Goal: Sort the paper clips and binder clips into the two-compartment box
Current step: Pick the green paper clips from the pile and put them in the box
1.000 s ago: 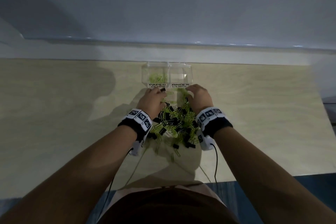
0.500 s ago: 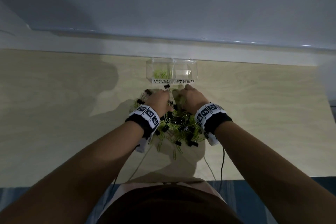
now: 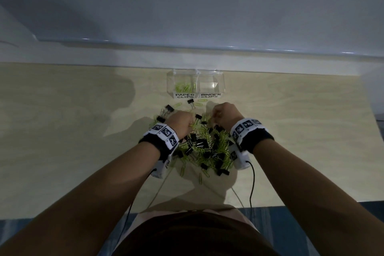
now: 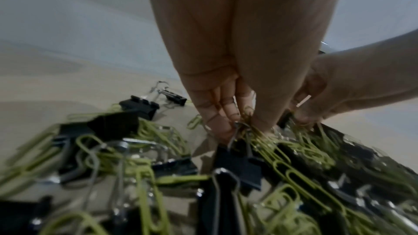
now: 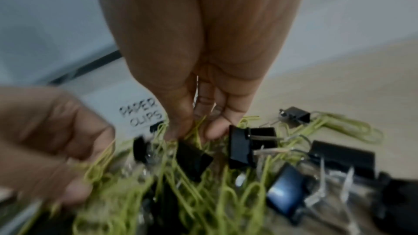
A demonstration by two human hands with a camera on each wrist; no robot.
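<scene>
A tangled pile of green paper clips and black binder clips lies on the table between my wrists. My left hand is down at the pile's far left, its fingers pinching a bunch of green paper clips. My right hand is at the far right, fingertips curled round green paper clips. Beyond the pile stands the clear two-compartment box. Its left cell, labelled PAPER CLIPS, holds several green clips. The right cell, labelled BINDER CLIPS, looks bare.
Loose black binder clips and single green clips lie between the pile and the box. The pale wooden table runs to a white wall strip behind. Cables trail from both wrist cameras over the near edge.
The box and pile have shifted in the view as my head moved. Both hands have drawn back from the box front and down into the pile, closing on green clips.
</scene>
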